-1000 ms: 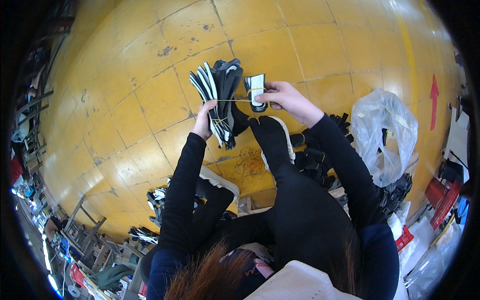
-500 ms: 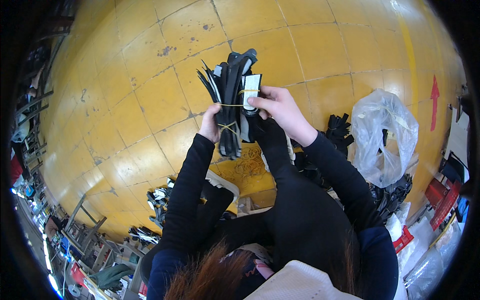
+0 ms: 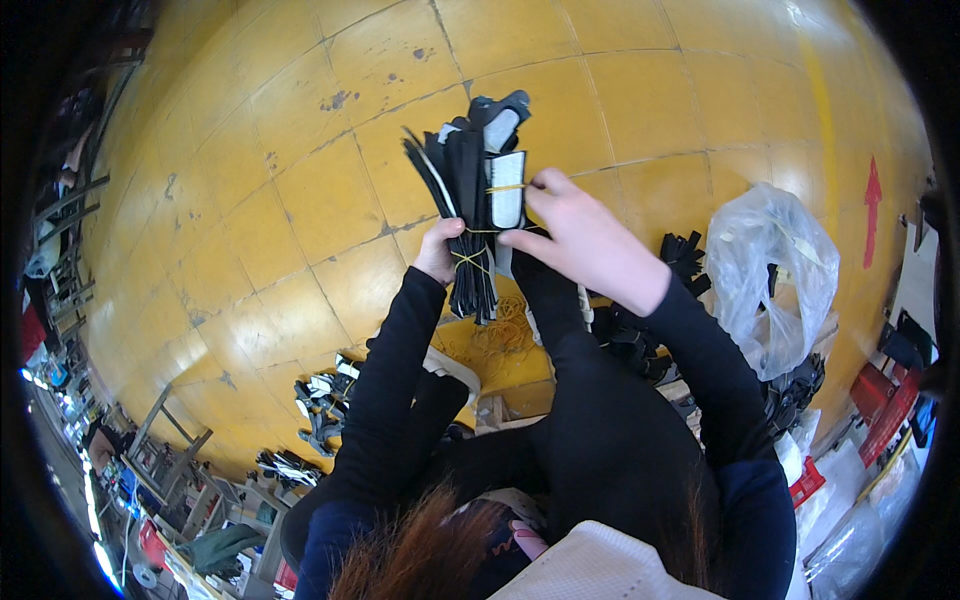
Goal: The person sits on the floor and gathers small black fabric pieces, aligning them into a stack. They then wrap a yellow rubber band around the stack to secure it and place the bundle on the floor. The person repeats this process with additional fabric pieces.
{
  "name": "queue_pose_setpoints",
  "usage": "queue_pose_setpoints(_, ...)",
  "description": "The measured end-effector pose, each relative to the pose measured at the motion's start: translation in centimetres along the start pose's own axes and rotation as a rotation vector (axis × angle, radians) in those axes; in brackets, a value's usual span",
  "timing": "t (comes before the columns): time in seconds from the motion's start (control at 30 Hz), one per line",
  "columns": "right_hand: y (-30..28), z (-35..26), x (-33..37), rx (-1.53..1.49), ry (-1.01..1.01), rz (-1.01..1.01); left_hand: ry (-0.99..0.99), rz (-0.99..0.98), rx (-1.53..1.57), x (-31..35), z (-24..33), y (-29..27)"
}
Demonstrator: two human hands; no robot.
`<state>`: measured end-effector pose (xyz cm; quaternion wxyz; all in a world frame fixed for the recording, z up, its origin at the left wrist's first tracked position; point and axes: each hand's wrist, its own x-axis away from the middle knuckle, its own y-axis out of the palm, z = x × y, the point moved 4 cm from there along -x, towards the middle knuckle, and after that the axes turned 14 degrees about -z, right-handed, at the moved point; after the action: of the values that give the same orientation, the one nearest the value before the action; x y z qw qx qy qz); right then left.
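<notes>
My left hand (image 3: 438,252) is closed round the left side of a bundle of black strips (image 3: 462,180), thumb pressed near its middle. Thin yellow rubber bands (image 3: 470,260) cross the bundle's lower part. Along its right side lies a small bundle of pieces with a white face (image 3: 507,205), with another yellow band round it. My right hand (image 3: 598,243) is beside that white face, thumb and forefinger apart, the thumb tip close to its lower end. The other right fingers are partly hidden.
Loose yellow rubber bands (image 3: 505,335) lie on the floor between my feet. More black-and-white pieces (image 3: 322,400) are piled at left. Black bundles (image 3: 682,258) and a clear plastic bag (image 3: 770,235) are at right. A red arrow (image 3: 872,210) marks the yellow floor.
My right thumb has come off the white-faced piece, and that hand has moved slightly right and down, its fingers spreading. The bundle and my left hand have shifted a little right.
</notes>
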<state>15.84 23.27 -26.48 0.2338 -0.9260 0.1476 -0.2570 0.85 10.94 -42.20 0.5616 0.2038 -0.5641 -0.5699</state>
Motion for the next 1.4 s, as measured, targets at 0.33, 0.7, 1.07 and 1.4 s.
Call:
queue_pose_setpoints(0.33, -1.0, 0.2, 0.5, -0.193, -0.052, 0.101, -0.106, -0.199, -0.247, 0.9, 0.9, 1.7)
queue_pose_setpoints(0.7, -2.1, 0.8, 0.6, -0.236, -0.114, -0.088, 0.009, 0.007, 0.040, 0.4, -0.4, 2.2)
queue_pose_setpoints(1.07, -2.8, 0.4, 1.0, -0.223, -0.149, 0.195, 0.052, -0.063, -0.124, 0.5, 0.5, 5.4)
queue_pose_setpoints(1.4, 0.3, 3.6, 1.5, -1.363, -0.248, 0.730, 0.278, -0.200, 0.056, -0.5, 1.3, 4.6)
